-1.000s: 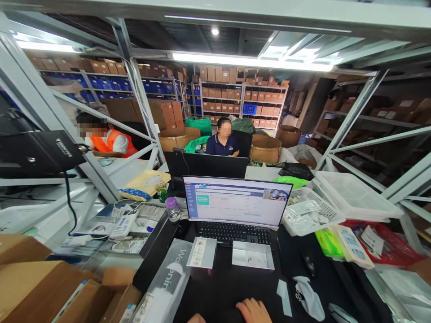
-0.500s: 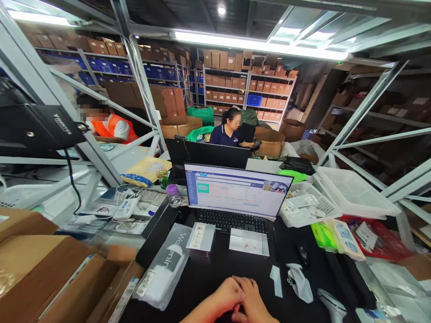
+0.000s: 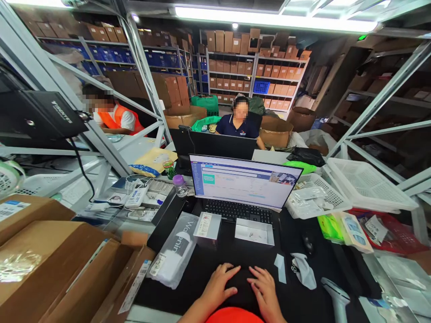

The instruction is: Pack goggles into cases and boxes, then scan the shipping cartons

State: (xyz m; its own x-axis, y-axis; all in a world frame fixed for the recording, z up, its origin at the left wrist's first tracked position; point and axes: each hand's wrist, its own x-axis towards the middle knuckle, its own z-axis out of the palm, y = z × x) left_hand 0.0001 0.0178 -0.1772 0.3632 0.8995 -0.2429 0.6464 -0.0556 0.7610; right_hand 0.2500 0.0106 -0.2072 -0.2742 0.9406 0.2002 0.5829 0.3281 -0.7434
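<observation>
Left hand: The person's left hand (image 3: 218, 283) lies open and palm down on the black table (image 3: 229, 255), in front of the monitor (image 3: 245, 181), gripping nothing.
Right hand: The right hand (image 3: 266, 287) rests the same way, open with fingers spread, also in front of the monitor, holding nothing.
Nearest things: A shallow white box (image 3: 254, 232) sits open just below the monitor's keyboard (image 3: 237, 211), nearest the right hand. A labelled carton (image 3: 207, 226) stands just left of it, in front of the monitor's left half.
Beside them: A clear bag (image 3: 173, 251) holding a white product lies in front of the monitor's left corner. A paper strip (image 3: 280, 268) and a grey cloth (image 3: 304, 271) lie in front of the monitor's right corner.
Farther out: A handheld barcode scanner (image 3: 336, 298) lies at the table's edge, right of the monitor. A white crate of packets (image 3: 316, 197) sits beside the monitor's right edge. Two co-workers (image 3: 240, 121) sit beyond the monitor.
Risks: The crowded table leaves little working room. A careless reach right could send the scanner over the edge. A sweep of the forearm could tip the carton or shift the open box, and a draught or sleeve could carry off the loose paper strip.
</observation>
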